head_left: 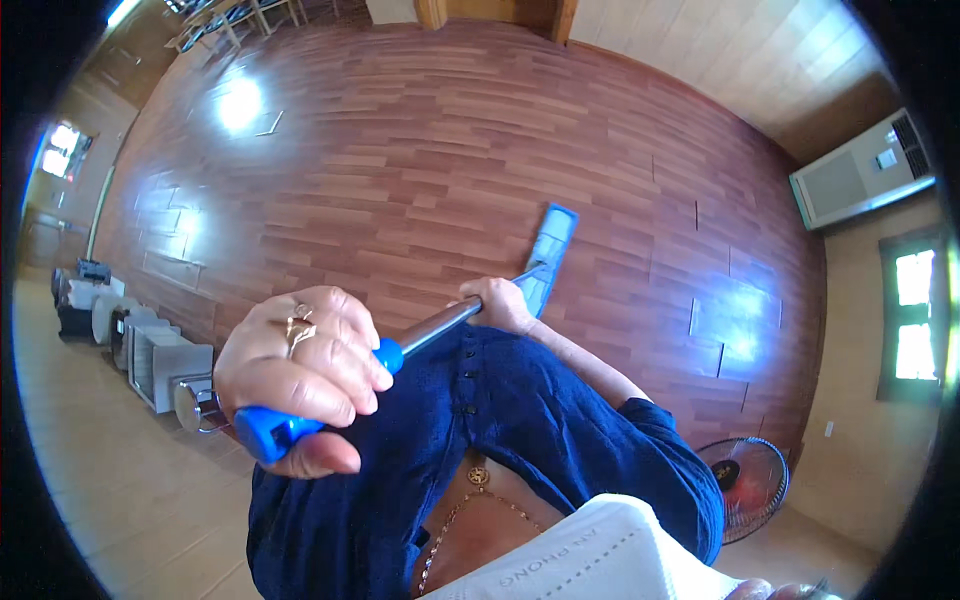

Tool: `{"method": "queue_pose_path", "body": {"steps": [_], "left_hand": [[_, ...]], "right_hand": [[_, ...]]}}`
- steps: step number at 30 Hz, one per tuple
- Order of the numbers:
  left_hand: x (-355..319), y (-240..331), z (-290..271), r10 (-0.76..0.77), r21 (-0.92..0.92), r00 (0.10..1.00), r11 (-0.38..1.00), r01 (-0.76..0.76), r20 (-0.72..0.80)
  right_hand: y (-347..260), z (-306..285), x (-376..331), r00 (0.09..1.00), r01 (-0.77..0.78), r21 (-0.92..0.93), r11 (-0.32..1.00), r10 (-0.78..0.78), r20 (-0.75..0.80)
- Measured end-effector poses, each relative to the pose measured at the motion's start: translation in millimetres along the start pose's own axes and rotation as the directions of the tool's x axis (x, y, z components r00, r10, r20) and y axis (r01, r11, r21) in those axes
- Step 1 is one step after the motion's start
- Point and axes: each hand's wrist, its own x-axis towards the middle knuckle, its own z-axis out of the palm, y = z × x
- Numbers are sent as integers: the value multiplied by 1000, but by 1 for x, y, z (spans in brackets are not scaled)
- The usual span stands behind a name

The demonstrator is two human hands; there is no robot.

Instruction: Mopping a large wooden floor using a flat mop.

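- The left hand (300, 375) was clamped around the blue grip (270, 430) at the near end of a mop handle (435, 328), fingers curled tight over it, a ring showing on one finger.
- The right hand (497, 303) was closed on the metal shaft farther along, just before the flat mop head (548, 258), which lay on the reddish wooden floor (430, 150) right of centre.
- Boxy grey containers (160, 360) stood in a row along the left wall; their contents could not be made out.
- The shaft between right hand and mop head was mostly hidden by that hand; the near end of the blue grip was covered by the left hand's fingers.
- A standing fan (745, 480) sat near right, partly cut off by the blue sleeve (640, 450).
- The floor stretched open far and left of the mop head, up to distant furniture (225, 20) at the far edge.
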Motion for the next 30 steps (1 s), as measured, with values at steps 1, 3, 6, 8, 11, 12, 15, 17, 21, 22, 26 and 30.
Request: {"method": "queue_pose_path", "body": {"steps": [1,3,6,8,11,12,15,17,21,22,26,30], "left_hand": [[0,8,-3,3,18,1000,1000,-3,-9],[1,14,-7,35,85,998,996,-30,-47],[5,13,0,167,165,975,976,-142,-149],[11,2,20,346,246,879,930,-275,-328],[28,2,15,260,209,946,953,-220,-193],[28,-5,19,190,159,958,975,-158,-215],[14,-46,41,-17,208,986,977,52,-166],[18,-70,58,-151,159,980,972,170,-129],[25,-145,104,-194,205,981,960,191,-5],[10,-164,109,-366,93,930,928,361,38],[-37,-247,144,-356,33,907,933,358,225],[-89,-303,183,-557,85,824,830,551,102]], "right_hand": [[-9,4,8,997,75,35,997,-75,-3],[-23,9,24,990,105,61,993,-110,91],[-33,11,40,941,244,272,931,-295,167],[-45,1,40,895,356,401,844,-431,115],[-66,-61,26,868,142,665,733,-415,272],[-81,-92,15,899,261,587,766,-415,142],[-78,-154,-8,913,393,521,758,-388,-125],[-152,-181,-55,686,658,242,713,-434,-585],[-177,-215,-89,206,730,-422,537,-762,-613],[-176,-212,-82,263,733,-357,579,-725,-636],[-167,-214,-105,264,697,-303,649,-626,-734],[-161,-214,-120,262,651,-383,655,-668,-697]]}}
